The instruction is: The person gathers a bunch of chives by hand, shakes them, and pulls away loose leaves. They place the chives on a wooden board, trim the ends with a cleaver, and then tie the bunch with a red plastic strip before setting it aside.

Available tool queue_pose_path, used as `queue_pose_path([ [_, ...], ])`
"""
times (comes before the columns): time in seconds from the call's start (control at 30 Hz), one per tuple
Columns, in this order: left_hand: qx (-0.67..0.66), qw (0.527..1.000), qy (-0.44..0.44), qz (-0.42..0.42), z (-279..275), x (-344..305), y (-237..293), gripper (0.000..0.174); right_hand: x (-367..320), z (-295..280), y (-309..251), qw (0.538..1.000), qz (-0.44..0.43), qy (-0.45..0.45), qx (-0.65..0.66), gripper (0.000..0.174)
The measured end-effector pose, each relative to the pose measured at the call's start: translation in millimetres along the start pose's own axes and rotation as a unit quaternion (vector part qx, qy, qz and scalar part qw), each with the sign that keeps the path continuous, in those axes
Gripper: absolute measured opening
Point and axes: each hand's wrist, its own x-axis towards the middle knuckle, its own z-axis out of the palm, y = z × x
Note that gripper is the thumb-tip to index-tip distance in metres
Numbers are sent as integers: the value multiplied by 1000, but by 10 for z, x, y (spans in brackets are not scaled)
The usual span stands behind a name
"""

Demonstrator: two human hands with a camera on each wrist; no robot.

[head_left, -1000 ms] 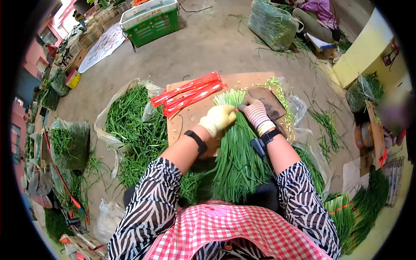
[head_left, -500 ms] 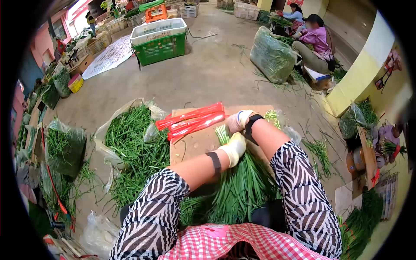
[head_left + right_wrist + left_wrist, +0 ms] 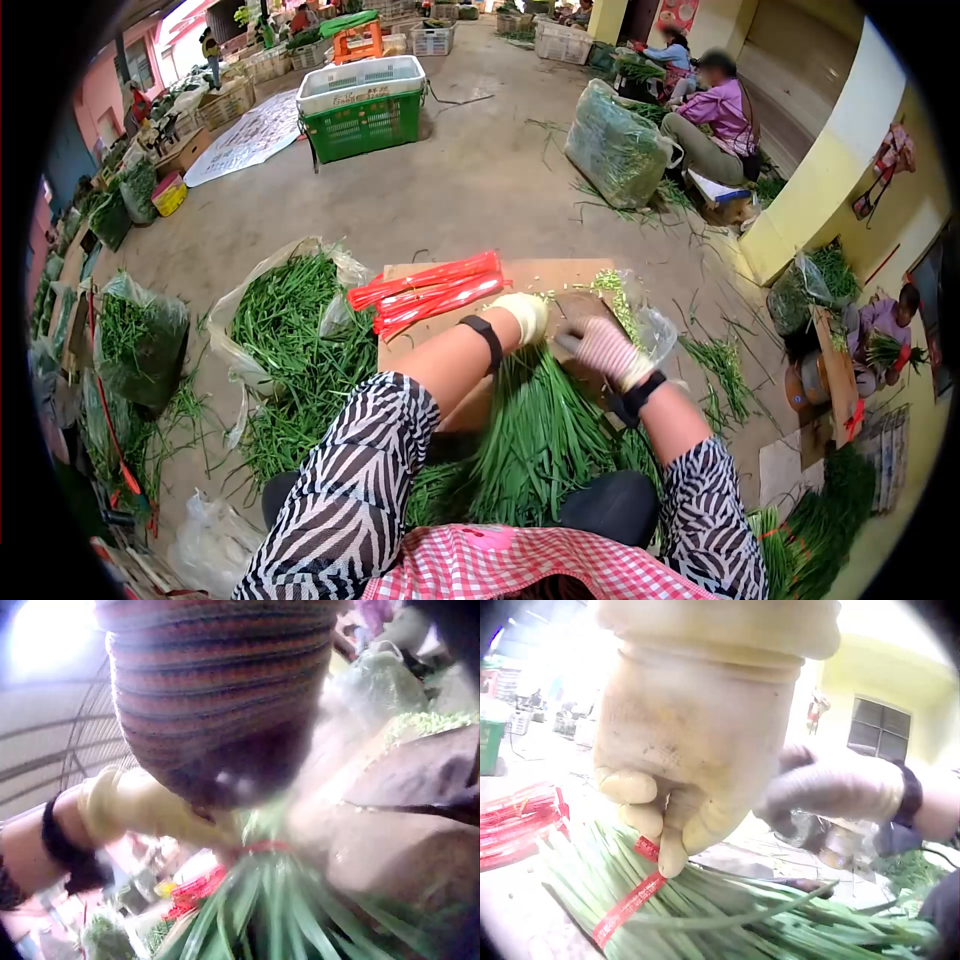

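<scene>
A large bunch of green chives (image 3: 540, 420) lies across the board, leaves fanned toward the person, with a red printed tie (image 3: 630, 909) around its paler end. My left hand (image 3: 524, 318), in a pale yellow glove, is at the tied end; in the left wrist view its thumb and finger pinch the tie's loose end. My right hand (image 3: 607, 352), in a striped glove, is a little right of the bunch, apart from it, with loosely bent fingers and nothing visible in them. A dark flat blade (image 3: 420, 776) lies on the board beyond it.
Red tie strips (image 3: 430, 290) lie on the board (image 3: 400, 350), with chopped pale bits (image 3: 612, 290) at its right. An open bag of loose chives (image 3: 290, 330) stands left. A green crate (image 3: 360, 125), a stuffed bag (image 3: 620, 145) and seated people (image 3: 715, 110) are farther off.
Both hands were together at the tied end; the right hand crossed over near the left, then came away to the right. The left hand stays at the tie. The head view has tilted up.
</scene>
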Motion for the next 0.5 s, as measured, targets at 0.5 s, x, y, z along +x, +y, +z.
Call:
queue_pose_path([
  [0.5, -121, 960, -234, -96, -222, 382, -156, 42, 285, 421, -504, 939, -158, 9, -305, 18],
])
